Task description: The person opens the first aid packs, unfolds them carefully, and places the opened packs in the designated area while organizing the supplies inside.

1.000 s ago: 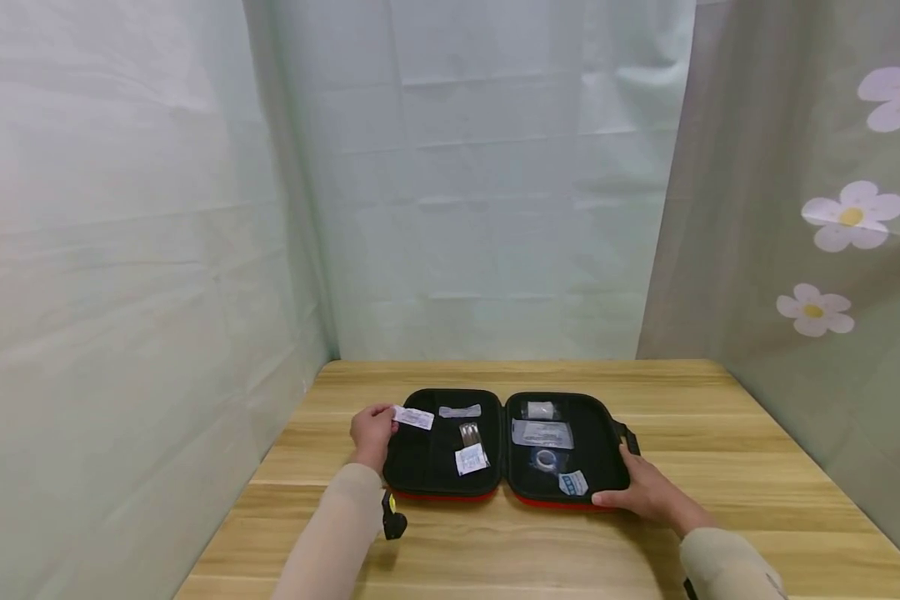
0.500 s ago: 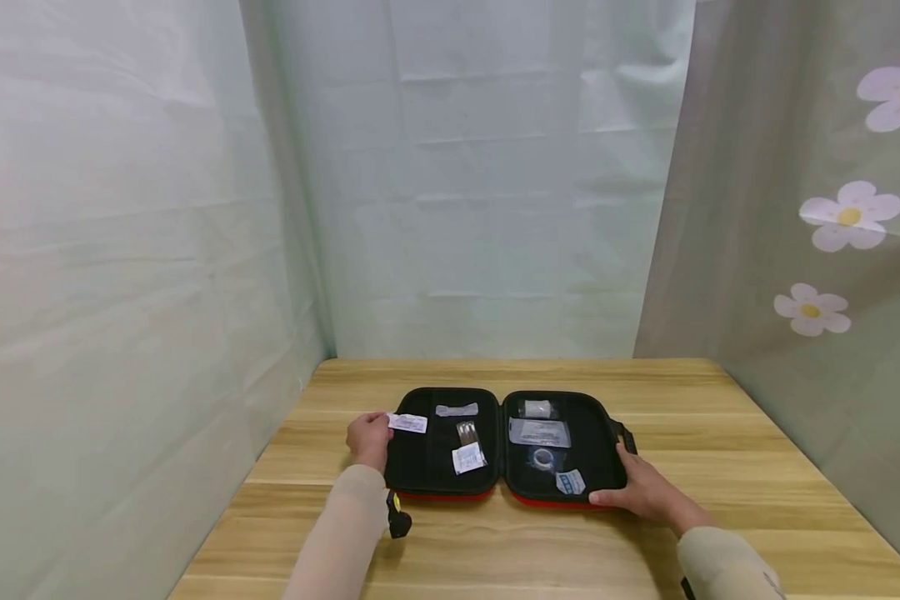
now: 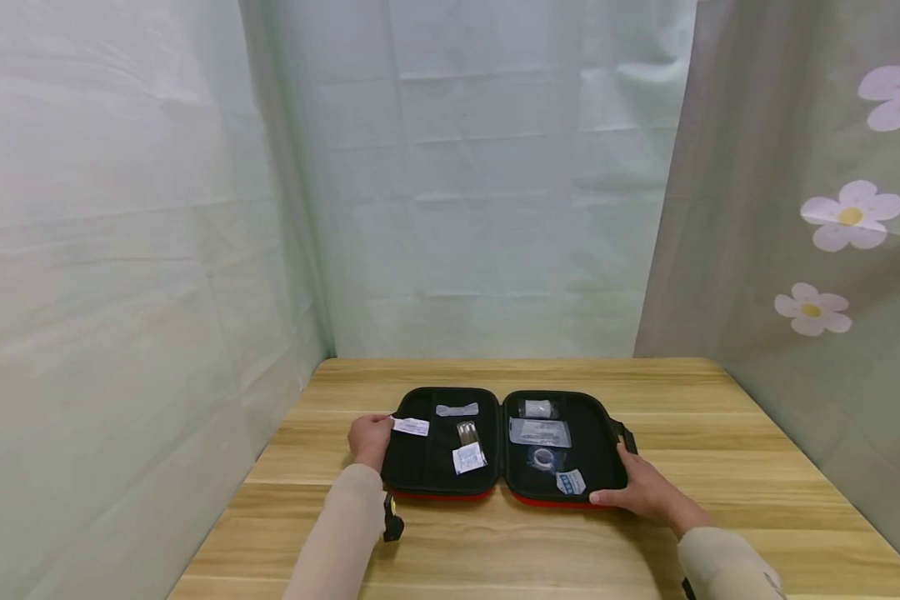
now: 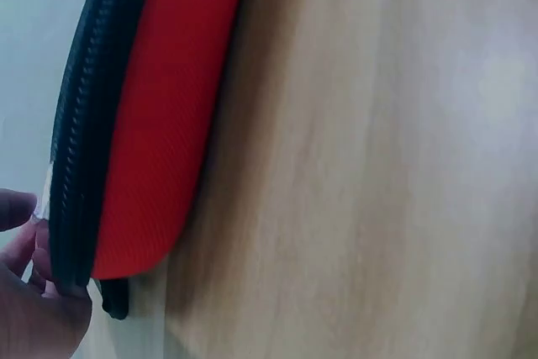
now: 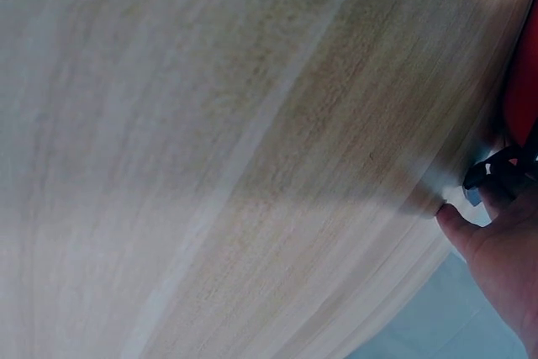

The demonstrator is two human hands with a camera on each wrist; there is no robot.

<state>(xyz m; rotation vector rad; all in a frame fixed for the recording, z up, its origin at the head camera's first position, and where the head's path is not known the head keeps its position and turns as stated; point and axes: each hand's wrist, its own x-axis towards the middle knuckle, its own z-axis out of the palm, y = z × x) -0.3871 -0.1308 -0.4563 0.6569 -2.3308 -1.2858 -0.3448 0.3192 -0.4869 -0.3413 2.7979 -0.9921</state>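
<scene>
A black-lined, red-shelled first-aid case (image 3: 502, 492) lies unfolded on the table, its two halves side by side. My left hand (image 3: 370, 437) pinches one end of a small white printed packet (image 3: 411, 427) over the left half's outer edge. In the left wrist view, the fingertips are right at the case's zipped rim (image 4: 76, 149). My right hand (image 3: 645, 490) holds the front right corner of the case, thumb along the front rim, other fingers by the black handle (image 3: 627, 435). In the right wrist view, one finger (image 5: 458, 226) extends beside the handle.
In the left half lie a narrow sachet (image 3: 457, 410), a clear pack (image 3: 468, 432) and a white square packet (image 3: 468, 457). The right half bears a white roll (image 3: 537, 409), a flat clear pouch (image 3: 540, 432), a tape roll (image 3: 543, 458) and a blue-white packet (image 3: 570, 482). Curtains (image 3: 487, 208) surround the wooden table (image 3: 510, 550).
My left hand has shifted slightly toward me with the packet, which has come lower onto the left half's edge. The right hand stays at the corner.
</scene>
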